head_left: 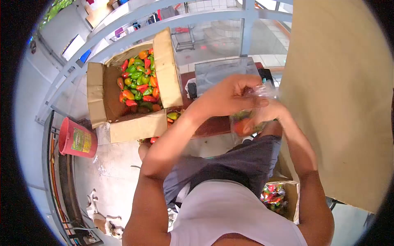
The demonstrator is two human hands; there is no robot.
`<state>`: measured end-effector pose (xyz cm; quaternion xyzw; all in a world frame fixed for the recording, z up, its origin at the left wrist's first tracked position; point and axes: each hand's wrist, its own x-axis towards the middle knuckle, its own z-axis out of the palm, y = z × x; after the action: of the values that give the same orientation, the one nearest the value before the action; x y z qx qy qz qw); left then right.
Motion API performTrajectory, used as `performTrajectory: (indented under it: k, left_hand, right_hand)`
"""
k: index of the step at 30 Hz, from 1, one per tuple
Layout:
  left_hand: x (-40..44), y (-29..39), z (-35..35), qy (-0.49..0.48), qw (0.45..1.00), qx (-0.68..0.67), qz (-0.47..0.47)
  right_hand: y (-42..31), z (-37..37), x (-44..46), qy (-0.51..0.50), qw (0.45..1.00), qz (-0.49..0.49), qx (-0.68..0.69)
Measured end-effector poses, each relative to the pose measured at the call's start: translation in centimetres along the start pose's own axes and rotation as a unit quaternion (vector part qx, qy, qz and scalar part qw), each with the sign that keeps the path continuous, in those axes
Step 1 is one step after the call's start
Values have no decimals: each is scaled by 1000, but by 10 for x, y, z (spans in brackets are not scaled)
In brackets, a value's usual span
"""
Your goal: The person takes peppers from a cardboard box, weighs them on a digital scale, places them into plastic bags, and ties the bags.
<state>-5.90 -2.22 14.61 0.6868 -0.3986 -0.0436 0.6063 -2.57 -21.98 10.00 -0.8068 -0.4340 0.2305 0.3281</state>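
A clear plastic bag with red and green peppers inside hangs below my two hands, above my right thigh. My left hand is closed, thumb and fingers pinching the gathered top of the bag. Close against it, my right hand is closed around the bag's neck; motion blur hides its exact finger positions. Behind the hands lies a grey flat-topped surface, perhaps a scale. To the left, an open cardboard box holds many loose red, green and orange peppers.
Beside my right hip sits a smaller box of bagged peppers. A large cardboard sheet stands at the right. At the left are a red bucket and a cat lying on the floor. A metal railing runs across the back.
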Motion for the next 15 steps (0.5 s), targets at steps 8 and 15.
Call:
performTrajectory:
  k: [8,15]
  left_hand:
    - [-76,13,1,189,958,210,-40]
    - [-118,36,13,289,897,335,0]
  right_hand:
    - [-50,140,-18,-319,880,-133,326]
    - [-50,171,-60,-219,845,-69,483]
